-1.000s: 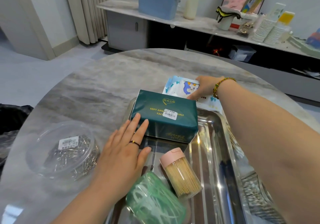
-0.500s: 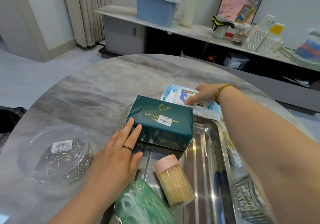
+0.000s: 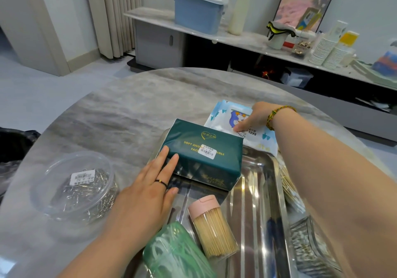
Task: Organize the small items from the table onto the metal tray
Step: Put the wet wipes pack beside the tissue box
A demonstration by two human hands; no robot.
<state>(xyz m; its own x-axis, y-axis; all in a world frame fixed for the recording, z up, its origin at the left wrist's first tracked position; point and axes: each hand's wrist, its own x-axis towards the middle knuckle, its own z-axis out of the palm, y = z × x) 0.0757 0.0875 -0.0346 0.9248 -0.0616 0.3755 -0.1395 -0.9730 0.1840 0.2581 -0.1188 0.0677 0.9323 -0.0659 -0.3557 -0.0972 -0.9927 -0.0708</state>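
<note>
The metal tray [image 3: 261, 194] lies on the marble table and holds a dark green tissue pack [image 3: 202, 155] at its far end, a pink-capped toothpick jar [image 3: 211, 227] and a green plastic jar [image 3: 176, 254] near me. My left hand [image 3: 148, 194] rests flat on the tray's left rim, fingertips touching the tissue pack's left end. My right hand [image 3: 256, 116] grips a blue-and-white wet-wipes packet [image 3: 227, 119] lying on the table just past the tray's far right corner.
A clear round tub of metal pins [image 3: 75, 185] sits on the table left of the tray. Cotton swabs [image 3: 290, 187] and a clear box [image 3: 311, 247] lie right of the tray, partly under my right forearm. A black bag [image 3: 12, 146] hangs at the table's left edge.
My right hand has closed more firmly on the wipes packet, which has shifted slightly. My left hand stays against the tissue pack. The camera has tilted a little.
</note>
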